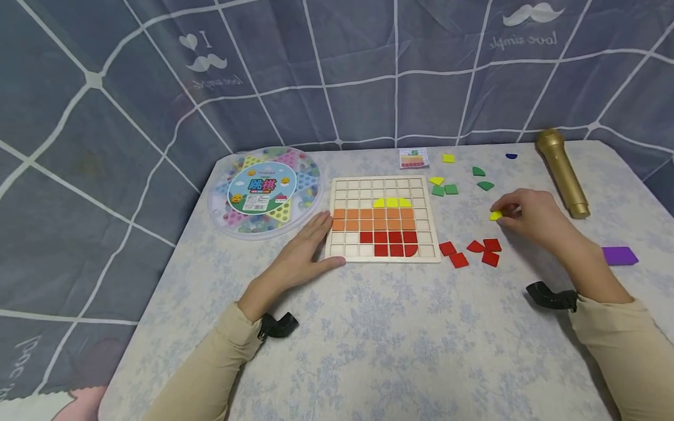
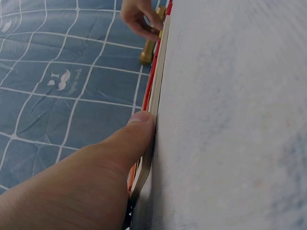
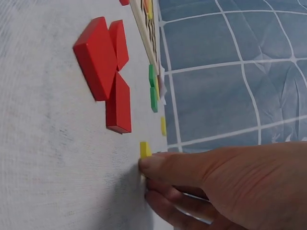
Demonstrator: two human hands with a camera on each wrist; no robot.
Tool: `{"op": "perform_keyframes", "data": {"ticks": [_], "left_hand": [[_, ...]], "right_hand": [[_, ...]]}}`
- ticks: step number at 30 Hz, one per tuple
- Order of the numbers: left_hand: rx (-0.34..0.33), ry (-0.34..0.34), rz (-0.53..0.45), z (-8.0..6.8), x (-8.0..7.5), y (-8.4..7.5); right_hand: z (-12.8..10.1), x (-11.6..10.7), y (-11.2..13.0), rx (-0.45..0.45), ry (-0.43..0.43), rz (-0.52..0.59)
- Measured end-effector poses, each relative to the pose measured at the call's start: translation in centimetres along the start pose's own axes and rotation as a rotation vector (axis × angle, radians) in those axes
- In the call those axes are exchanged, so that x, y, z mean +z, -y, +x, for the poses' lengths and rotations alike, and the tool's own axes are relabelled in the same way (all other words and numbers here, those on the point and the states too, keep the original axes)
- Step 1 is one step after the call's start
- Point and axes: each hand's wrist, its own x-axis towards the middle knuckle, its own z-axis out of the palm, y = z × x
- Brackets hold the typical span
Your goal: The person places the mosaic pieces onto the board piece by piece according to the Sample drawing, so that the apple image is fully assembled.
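Note:
A wooden grid board [image 1: 344, 182] lies mid-table, partly filled with yellow, orange and red tiles. My left hand [image 1: 300, 251] rests against its left edge, fingers extended; in the left wrist view the thumb [image 2: 136, 132] touches the board's rim. Over to the right, my right hand [image 1: 537, 219] pinches a small yellow tile [image 1: 495, 216] between thumb and fingertips, at or just above the tablecloth. The right wrist view shows this yellow tile [image 3: 145, 149] by the thumb tip. Several loose red tiles [image 1: 491, 258] lie between the board and that hand.
Green tiles [image 1: 450, 189], loose yellow tiles [image 1: 448, 158] and a small picture card [image 1: 413, 158] lie behind and right of the board. A round game box [image 1: 263, 193] sits at left. A gold microphone-shaped object [image 1: 563, 172], a dark blue piece [image 1: 511, 156] and a purple block [image 1: 619, 256] lie at right.

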Motion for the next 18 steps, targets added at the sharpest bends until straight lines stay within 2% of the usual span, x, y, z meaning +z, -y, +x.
{"op": "perform_keyframes", "data": {"ticks": [10,18], "left_hand": [[0.008,-0.008,0.010,-0.1,-0.1,0.1],[0.008,-0.013,-0.003,-0.1,-0.1,0.2]], "right_hand": [[0.4,-0.4,0.6,0.040,0.042,0.020],[1.4,0.0,2.6,0.029,0.038,0.052]]}}
